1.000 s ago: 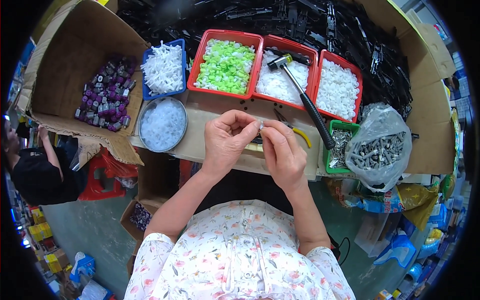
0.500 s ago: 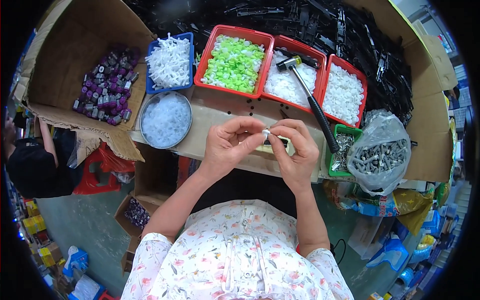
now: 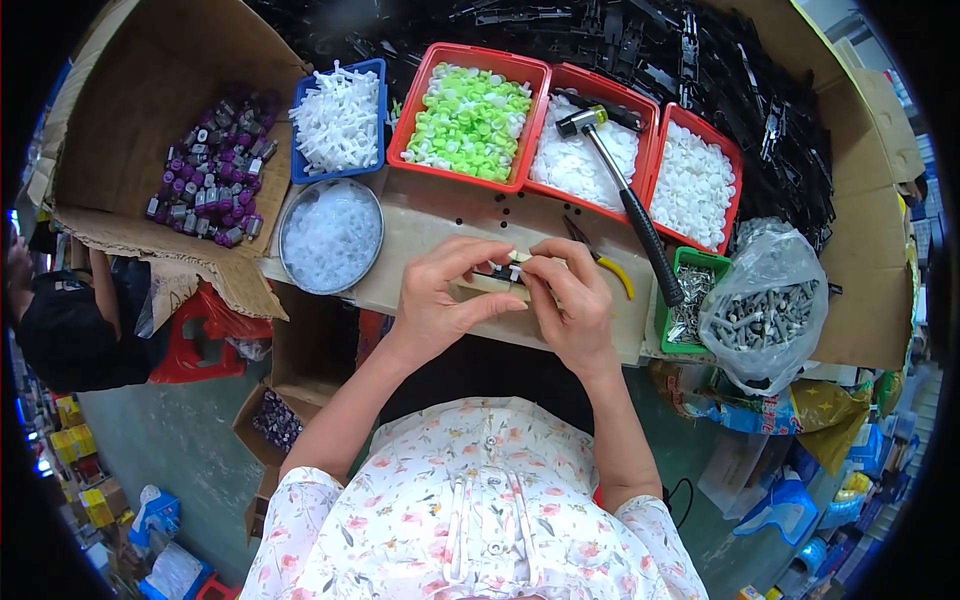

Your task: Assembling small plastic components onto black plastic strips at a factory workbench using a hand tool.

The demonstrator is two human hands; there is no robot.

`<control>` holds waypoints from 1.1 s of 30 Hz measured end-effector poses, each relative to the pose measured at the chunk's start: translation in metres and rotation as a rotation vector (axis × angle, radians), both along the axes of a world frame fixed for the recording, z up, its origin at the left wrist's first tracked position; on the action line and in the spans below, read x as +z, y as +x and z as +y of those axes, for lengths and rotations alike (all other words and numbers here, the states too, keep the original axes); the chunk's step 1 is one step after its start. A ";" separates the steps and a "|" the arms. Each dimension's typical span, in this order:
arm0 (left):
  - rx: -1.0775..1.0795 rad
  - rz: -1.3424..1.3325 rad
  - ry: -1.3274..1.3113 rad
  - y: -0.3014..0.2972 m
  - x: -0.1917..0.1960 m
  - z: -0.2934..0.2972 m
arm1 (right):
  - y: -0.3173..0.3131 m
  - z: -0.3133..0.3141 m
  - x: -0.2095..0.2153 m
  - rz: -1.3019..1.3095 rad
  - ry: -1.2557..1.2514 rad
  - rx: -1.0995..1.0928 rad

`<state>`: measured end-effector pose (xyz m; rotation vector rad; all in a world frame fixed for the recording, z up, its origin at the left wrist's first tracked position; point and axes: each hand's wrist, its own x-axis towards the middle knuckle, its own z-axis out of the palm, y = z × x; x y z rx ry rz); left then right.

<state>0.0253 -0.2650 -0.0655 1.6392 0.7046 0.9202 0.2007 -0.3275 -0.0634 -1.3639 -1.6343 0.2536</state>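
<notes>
My left hand [image 3: 440, 292] curves around the near side of a small cream block [image 3: 490, 288] on the table, its thumb and index finger spread apart. On that block lies a small black part [image 3: 497, 270] with white bits on it, partly covered by my fingers. My right hand [image 3: 572, 305] is closed in a pinch at the block's right end, on a small white plastic piece [image 3: 518, 257]; its exact shape is hidden. Just beyond my right hand rest pliers [image 3: 612, 270] with yellow handles.
Red bins hold green-and-white caps [image 3: 468, 120] and white pieces [image 3: 690, 185]; a hammer [image 3: 630, 200] lies across them. Left are a blue bin [image 3: 340, 120], a metal bowl [image 3: 331, 238] and a carton [image 3: 110, 120]. Right are a green bin [image 3: 690, 300] and a plastic bag [image 3: 765, 310].
Both hands have shifted slightly left and lower onto the block. My left thumb and index finger have parted from their pinch. The pliers and the black part now show more.
</notes>
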 end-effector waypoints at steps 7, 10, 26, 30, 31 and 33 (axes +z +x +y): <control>0.132 0.299 0.777 -0.014 -0.023 0.001 | 0.007 0.006 -0.011 -0.225 -0.066 0.044; 0.094 0.335 0.840 -0.015 -0.025 0.000 | 0.006 0.009 -0.015 -0.274 -0.055 0.059; 0.072 0.303 0.818 -0.011 -0.041 -0.001 | 0.002 0.011 -0.020 -0.270 -0.004 0.034; 0.075 0.306 0.821 -0.009 -0.040 0.000 | 0.002 0.011 -0.021 -0.273 0.009 0.031; 0.072 0.311 0.824 -0.009 -0.040 0.000 | 0.002 0.011 -0.021 -0.287 0.013 0.031; 0.072 0.308 0.821 -0.009 -0.041 0.000 | 0.003 0.011 -0.018 -0.279 0.004 0.043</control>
